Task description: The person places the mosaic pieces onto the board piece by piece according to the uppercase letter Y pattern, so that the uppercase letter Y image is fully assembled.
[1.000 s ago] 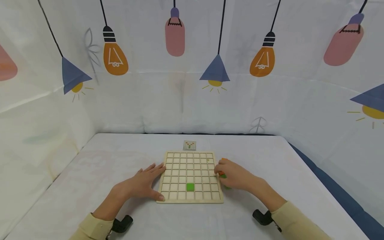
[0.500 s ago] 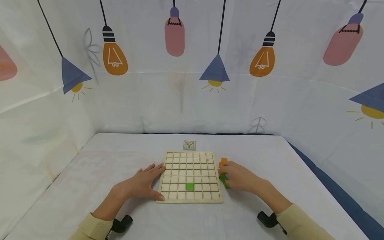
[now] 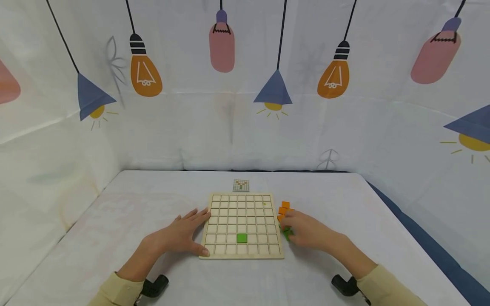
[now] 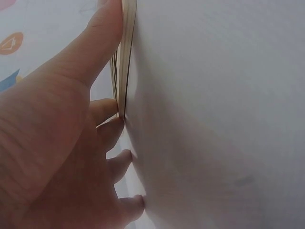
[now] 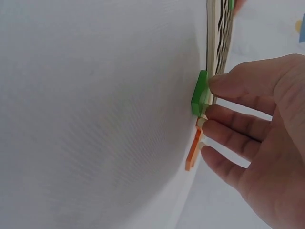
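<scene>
A wooden grid board (image 3: 242, 256) lies flat on the table, with one green square tile (image 3: 242, 238) in a cell near its front. My left hand (image 3: 180, 233) rests spread along the board's left edge, thumb at the front corner. In the left wrist view the thumb (image 4: 102, 36) lies against the board's edge. Beside the board's right edge, my right hand (image 3: 306, 229) is over loose tiles, its fingers slightly bent. The right wrist view has its fingertips right at a green tile (image 5: 200, 93), with orange tiles (image 5: 192, 150) beyond. Part of the pile is hidden under the hand.
Several orange tiles (image 3: 285, 205) lie behind the right hand, close to the board. A small card (image 3: 241, 185) with a coloured grid pattern lies behind the board. The white table (image 3: 153, 191) ends at a cloth backdrop printed with lamps.
My right hand has drawn back from the board's right edge, toward the right and slightly nearer, uncovering more orange tiles. The left hand and the board stay put.
</scene>
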Demonstrator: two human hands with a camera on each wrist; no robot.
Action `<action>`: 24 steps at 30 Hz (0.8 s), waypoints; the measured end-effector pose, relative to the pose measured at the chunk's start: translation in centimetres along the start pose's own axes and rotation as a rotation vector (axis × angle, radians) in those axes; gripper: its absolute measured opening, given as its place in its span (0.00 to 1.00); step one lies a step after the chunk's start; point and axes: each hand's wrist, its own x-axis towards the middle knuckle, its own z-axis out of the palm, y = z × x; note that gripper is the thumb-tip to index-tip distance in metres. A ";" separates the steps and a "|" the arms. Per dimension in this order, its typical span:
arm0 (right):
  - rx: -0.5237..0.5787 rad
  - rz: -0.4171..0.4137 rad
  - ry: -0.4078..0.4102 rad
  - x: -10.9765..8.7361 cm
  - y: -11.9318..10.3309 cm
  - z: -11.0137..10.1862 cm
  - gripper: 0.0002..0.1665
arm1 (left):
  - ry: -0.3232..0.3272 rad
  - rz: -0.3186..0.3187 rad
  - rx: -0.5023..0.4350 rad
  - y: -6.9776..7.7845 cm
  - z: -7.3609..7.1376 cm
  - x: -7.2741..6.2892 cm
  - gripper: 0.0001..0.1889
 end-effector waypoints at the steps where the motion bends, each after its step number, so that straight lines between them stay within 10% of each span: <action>1: -0.005 -0.006 0.003 -0.1 -0.1 0.0 0.13 | 0.000 0.000 -0.002 0.0 0.0 0.0 0.59; 24: 0.008 0.009 -0.014 -0.6 -0.3 0.1 0.16 | 0.004 0.014 -0.002 -0.5 0.2 0.1 0.60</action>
